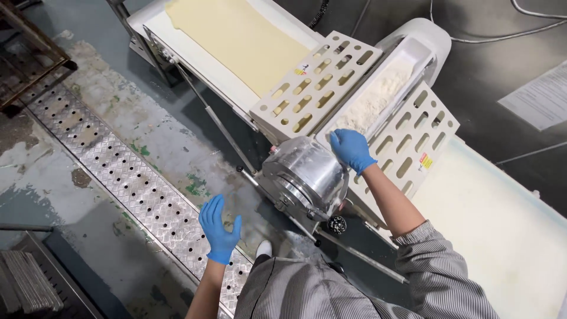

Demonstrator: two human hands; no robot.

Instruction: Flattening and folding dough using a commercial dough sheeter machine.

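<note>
I look down on a dough sheeter with a white belt [490, 224]. A flat sheet of pale dough [236, 35] lies on the far belt. My right hand [351, 149], in a blue glove, reaches into the near end of the flour tray [378, 97] on top of the machine, fingers curled at the flour. My left hand [218, 227], also gloved blue, hangs in the air over the floor with fingers spread and holds nothing. A shiny metal housing [306, 174] sits just below my right hand.
Two cream slotted guards [316, 85] flank the flour tray. A metal tread-plate drain cover [130, 177] runs across the worn grey floor. A dark rack [26, 53] stands at far left, and a paper sheet [540, 97] lies at right.
</note>
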